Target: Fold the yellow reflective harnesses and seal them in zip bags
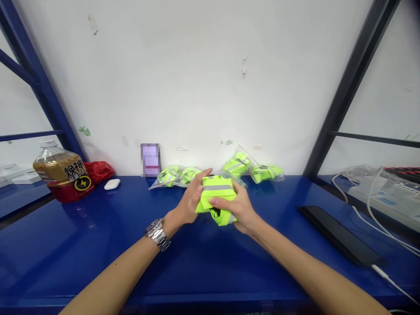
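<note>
A neon-yellow reflective vest (218, 194), folded into a thick bundle with a grey stripe, is held up over the blue table. My left hand (192, 199) presses against its left side, the fingers pointing up and away. Around its right side wraps my right hand (241, 208), with the thumb across the front. A strip of the vest with something black hangs from the underside. Behind my hands, several similar yellow bundles in clear plastic bags (236, 165) lie along the wall.
On the blue table (183, 271), a large drink bottle (64, 170), red plastic bag (98, 170) and white earbud case (112, 184) sit left. A phone (150, 160) leans on the wall. Right are a black tablet (339, 234) and white cables (377, 218). Metal posts (348, 83) flank the table.
</note>
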The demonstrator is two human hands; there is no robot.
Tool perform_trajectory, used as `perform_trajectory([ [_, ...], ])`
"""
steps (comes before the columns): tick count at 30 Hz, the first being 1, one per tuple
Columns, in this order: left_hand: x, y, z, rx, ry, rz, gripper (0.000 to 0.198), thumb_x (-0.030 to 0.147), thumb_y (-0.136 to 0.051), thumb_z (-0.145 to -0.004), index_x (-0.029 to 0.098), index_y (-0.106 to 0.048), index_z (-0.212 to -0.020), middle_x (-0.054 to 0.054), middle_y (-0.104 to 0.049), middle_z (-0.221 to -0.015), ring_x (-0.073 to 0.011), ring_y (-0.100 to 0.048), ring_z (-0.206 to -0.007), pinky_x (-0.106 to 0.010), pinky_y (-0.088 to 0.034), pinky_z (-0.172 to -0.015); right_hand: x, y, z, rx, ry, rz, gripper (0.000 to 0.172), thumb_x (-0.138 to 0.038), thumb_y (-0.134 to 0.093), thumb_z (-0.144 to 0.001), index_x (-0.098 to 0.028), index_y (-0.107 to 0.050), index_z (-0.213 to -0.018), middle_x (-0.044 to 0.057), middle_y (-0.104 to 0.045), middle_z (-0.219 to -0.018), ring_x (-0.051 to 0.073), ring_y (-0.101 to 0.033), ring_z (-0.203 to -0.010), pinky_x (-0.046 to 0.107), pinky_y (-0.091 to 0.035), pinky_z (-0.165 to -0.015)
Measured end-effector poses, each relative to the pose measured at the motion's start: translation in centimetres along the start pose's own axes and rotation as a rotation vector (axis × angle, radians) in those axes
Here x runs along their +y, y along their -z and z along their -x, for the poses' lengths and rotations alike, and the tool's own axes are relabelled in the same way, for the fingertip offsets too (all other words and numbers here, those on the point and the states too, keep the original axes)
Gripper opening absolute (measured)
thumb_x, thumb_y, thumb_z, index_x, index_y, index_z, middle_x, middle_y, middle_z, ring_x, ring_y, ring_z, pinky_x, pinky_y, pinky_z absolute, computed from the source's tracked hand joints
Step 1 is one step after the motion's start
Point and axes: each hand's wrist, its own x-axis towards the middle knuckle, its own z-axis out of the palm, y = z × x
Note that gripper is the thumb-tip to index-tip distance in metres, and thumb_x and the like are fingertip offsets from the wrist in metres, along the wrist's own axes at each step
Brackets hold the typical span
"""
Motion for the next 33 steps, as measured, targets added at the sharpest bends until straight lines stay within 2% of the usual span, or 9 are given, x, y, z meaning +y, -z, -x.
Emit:
perform_trajectory([
  [3, 0.5, 0.6, -1.0, 0.075, 0.31, 0.243, 0.061, 0.061, -0.038, -0.092, 0.018, -0.051, -0.133, -0.013, -0.059, -0.122, -0.0279, -0.057, -0.109, -0.044, -0.044, -0.095, -0.3, 1.6, -1.0, 0.151, 0.148, 0.287, 0.064, -0.031, -0.09, -0.047, -0.02, -0.057, -0.101, 0.006, -0.068, -0.095, 0.024, -0.064, -0.086, 0.037, -0.053, -0.074],
  [4, 0.7, 0.5, -1.2, 0.061, 0.4, 0.358, 0.06, 0.061, -0.039, -0.091, 0.017, -0.051, -0.132, -0.013, -0.062, -0.117, -0.0268, -0.06, -0.103, -0.043, -0.047, -0.091, -0.2, 2.2, -1.3, 0.182, 0.18, 0.374, 0.065, -0.032, -0.09, -0.046, -0.02, -0.057, -0.1, 0.005, -0.068, -0.093, 0.024, -0.063, -0.086, 0.036, -0.053, -0.073],
  [7, 1.5, -0.4, -0.9, -0.132, 0.561, 0.615, 0.054, 0.056, -0.047, -0.091, 0.02, -0.053, -0.13, -0.013, -0.064, -0.116, -0.0252, -0.063, -0.102, -0.04, -0.051, -0.087, 0.3, 3.3, -1.6, 0.197, 0.231, 0.583, 0.062, -0.036, -0.088, -0.047, -0.02, -0.055, -0.097, 0.003, -0.066, -0.086, 0.022, -0.06, -0.079, 0.033, -0.05, -0.068],
  [10, 2.2, -1.8, 0.0, -0.227, 0.599, 0.711, 0.048, 0.05, -0.055, -0.09, 0.017, -0.059, -0.124, -0.014, -0.065, -0.118, -0.0262, -0.062, -0.107, -0.039, -0.051, -0.09, 0.8, 3.1, -1.3, 0.202, 0.268, 0.752, 0.055, -0.034, -0.085, -0.049, -0.021, -0.053, -0.092, 0.0, -0.062, -0.077, 0.019, -0.055, -0.07, 0.03, -0.044, -0.061],
  [15, 2.8, -2.8, 1.1, -0.198, 0.613, 0.731, 0.045, 0.032, -0.075, -0.079, 0.015, -0.062, -0.119, -0.012, -0.068, -0.116, -0.0241, -0.065, -0.104, -0.034, -0.051, -0.091, 0.9, 2.0, -0.3, 0.129, 0.307, 0.847, 0.045, -0.03, -0.077, -0.055, -0.024, -0.042, -0.082, -0.004, -0.053, -0.064, 0.015, -0.046, -0.055, 0.027, -0.036, -0.051],
  [19, 3.4, -2.8, 1.4, -0.17, 0.664, 0.807, 0.048, 0.026, -0.078, -0.075, 0.017, -0.062, -0.12, -0.011, -0.068, -0.114, -0.0233, -0.065, -0.104, -0.031, -0.053, -0.086, 0.9, 1.7, 0.3, 0.064, 0.374, 0.845, 0.047, -0.031, -0.078, -0.055, -0.024, -0.042, -0.084, -0.003, -0.053, -0.068, 0.016, -0.047, -0.058, 0.028, -0.037, -0.053],
  [25, 3.7, -3.1, 1.8, -0.116, 0.76, 0.787, 0.049, 0.028, -0.082, -0.07, 0.016, -0.063, -0.114, -0.011, -0.07, -0.107, -0.0229, -0.068, -0.091, -0.027, -0.056, -0.067, 0.9, 1.8, 0.6, -0.046, 0.349, 0.64, 0.043, -0.028, -0.074, -0.059, -0.024, -0.045, -0.091, -0.003, -0.052, -0.072, 0.017, -0.046, -0.063, 0.028, -0.036, -0.056],
  [29, 3.9, -3.4, 1.7, -0.094, 0.663, 0.839, 0.046, 0.025, -0.081, -0.071, 0.015, -0.065, -0.112, -0.011, -0.07, -0.109, -0.0239, -0.068, -0.096, -0.032, -0.057, -0.079, 0.7, 2.0, 0.8, -0.13, 0.279, 0.466, 0.048, -0.025, -0.073, -0.06, -0.024, -0.046, -0.1, -0.003, -0.051, -0.076, 0.016, -0.045, -0.066, 0.027, -0.037, -0.059],
  [33, 4.0, -3.7, 1.5, -0.013, 0.607, 0.855, 0.048, 0.024, -0.082, -0.069, 0.014, -0.066, -0.113, -0.012, -0.07, -0.11, -0.0253, -0.067, -0.099, -0.034, -0.054, -0.086, 0.5, 2.3, 0.6, -0.168, 0.194, 0.366, 0.052, -0.028, -0.072, -0.063, -0.024, -0.048, -0.109, -0.001, -0.054, -0.087, 0.019, -0.05, -0.077, 0.029, -0.041, -0.066],
])
